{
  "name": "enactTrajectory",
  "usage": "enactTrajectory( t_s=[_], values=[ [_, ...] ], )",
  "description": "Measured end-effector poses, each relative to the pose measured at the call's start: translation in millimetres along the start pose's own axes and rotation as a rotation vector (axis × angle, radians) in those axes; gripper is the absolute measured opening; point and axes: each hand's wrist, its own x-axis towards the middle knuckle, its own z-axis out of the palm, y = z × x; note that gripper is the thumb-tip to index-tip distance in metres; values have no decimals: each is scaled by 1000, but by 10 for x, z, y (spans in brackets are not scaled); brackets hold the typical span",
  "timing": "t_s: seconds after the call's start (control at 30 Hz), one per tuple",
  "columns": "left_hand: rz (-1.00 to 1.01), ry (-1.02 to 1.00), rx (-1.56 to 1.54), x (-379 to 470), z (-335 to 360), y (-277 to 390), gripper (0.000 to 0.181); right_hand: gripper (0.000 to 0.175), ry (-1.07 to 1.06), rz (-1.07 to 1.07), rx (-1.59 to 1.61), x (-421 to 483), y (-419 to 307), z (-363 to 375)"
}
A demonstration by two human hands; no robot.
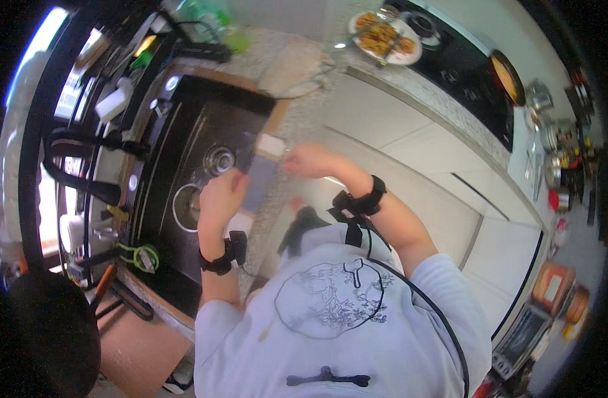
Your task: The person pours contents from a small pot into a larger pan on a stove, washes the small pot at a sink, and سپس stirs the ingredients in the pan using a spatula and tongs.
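My left hand [223, 196] hangs over the front part of the dark sink [204, 119], its fingers curled and partly hidden. Just beyond it, a round vessel with a white rim [176, 215] sits in the basin, partly covered by that hand. My right hand [311, 160] is blurred and hovers by the front edge of the speckled counter, fingers bent inward. Closest to it is a small white piece [273, 145] at the end of a flat blue-grey strip [262, 181] along the sink's front rim. Whether either hand holds something small cannot be seen.
A black faucet [85, 184] arches over the sink, which has a metal drain [219, 160]. A crumpled cloth [294, 69] lies on the far counter. Beyond are a plate of food [401, 54], a black cooktop [463, 84] and a pan [507, 77]. White cabinets [413, 134] stand at right.
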Motion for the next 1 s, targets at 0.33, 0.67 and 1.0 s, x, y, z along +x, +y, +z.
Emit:
enactTrajectory(
  t_s=[0.33, 0.67, 1.0],
  values=[
    [1356, 202, -655, -715, -590, 2307, 12, 30, 334, 405, 431, -2164, 918, -430],
    [2040, -175, -879, -1157, -568, 3761, 29, 35, 642, 699, 622, -3693, 1523, -304],
    [1657, -408, -727, -804, -559, 4510, 23, 32, 1073, 952, 934, -4376, 2248, -317]
  ],
)
